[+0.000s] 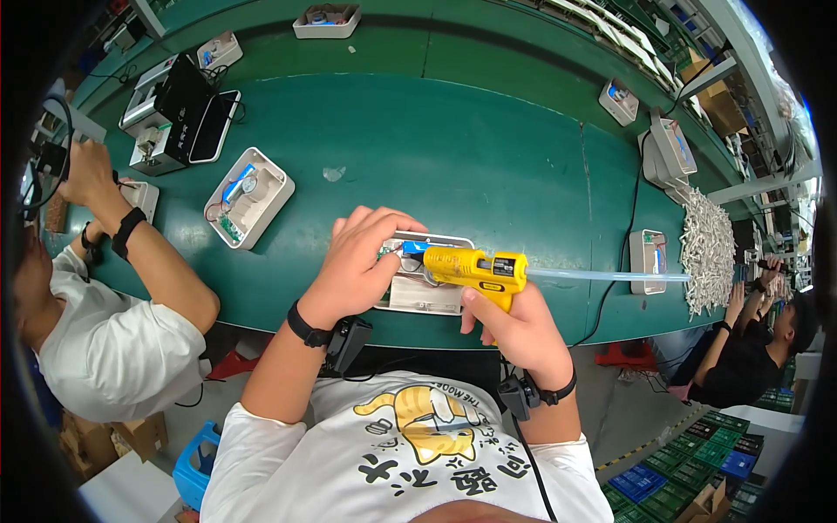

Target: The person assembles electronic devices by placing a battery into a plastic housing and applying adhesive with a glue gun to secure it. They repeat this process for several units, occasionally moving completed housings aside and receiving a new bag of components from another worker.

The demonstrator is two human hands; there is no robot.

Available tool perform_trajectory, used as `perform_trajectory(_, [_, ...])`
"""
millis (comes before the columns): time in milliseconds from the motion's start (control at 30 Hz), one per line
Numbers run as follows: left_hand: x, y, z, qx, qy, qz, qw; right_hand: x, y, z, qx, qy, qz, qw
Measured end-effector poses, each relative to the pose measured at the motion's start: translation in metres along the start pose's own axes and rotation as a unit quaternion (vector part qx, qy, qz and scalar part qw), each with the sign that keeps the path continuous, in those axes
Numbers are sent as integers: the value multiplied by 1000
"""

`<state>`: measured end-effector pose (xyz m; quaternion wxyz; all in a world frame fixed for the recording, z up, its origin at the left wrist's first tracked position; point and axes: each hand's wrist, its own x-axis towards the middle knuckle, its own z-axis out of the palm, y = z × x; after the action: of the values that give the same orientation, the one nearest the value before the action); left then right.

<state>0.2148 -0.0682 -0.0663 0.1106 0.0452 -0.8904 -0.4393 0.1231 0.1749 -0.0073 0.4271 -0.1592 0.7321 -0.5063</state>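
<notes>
Well left of the left fingers, an open off-white plastic housing [270, 206] is set on the green tabletop [488, 166]. The left hand [359, 266] is held partly open, fingers curved over the left end of a second off-white, rectangular plastic housing [425, 298]; whether it is gripped cannot be told. Just right of those fingers, a yellow pistol-shaped glue gun [478, 269] is pointed over this housing, its handle enclosed by the right hand [516, 329], whose fingers are curled closed. Rightward beyond them, a translucent rod-like glue stick [602, 275] is extended.
</notes>
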Motion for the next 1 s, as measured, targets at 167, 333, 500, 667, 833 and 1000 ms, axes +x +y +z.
perform_trajectory(167, [0,0,-1,3,-2,0,1000,4,0,4,-27,4,-42,999])
perform_trajectory(333, [-5,-1,2,8,-7,3,1000,-6,2,4,-36,35,-26,998])
perform_trajectory(500, [-1,6,-2,20,-8,-10,1000,5,5,5,-76,32,-95,992])
perform_trajectory(667, [-3,2,0,-11,14,-14,1000,10,18,9,-119,19,-217,969])
perform_trajectory(833, [0,-10,-12,32,39,-20,999,-14,51,-43,137,115,-184,966])
perform_trajectory(1000, [44,8,-24,-114,-48,-160,979,-20,115,-65,286,203,-264,898])
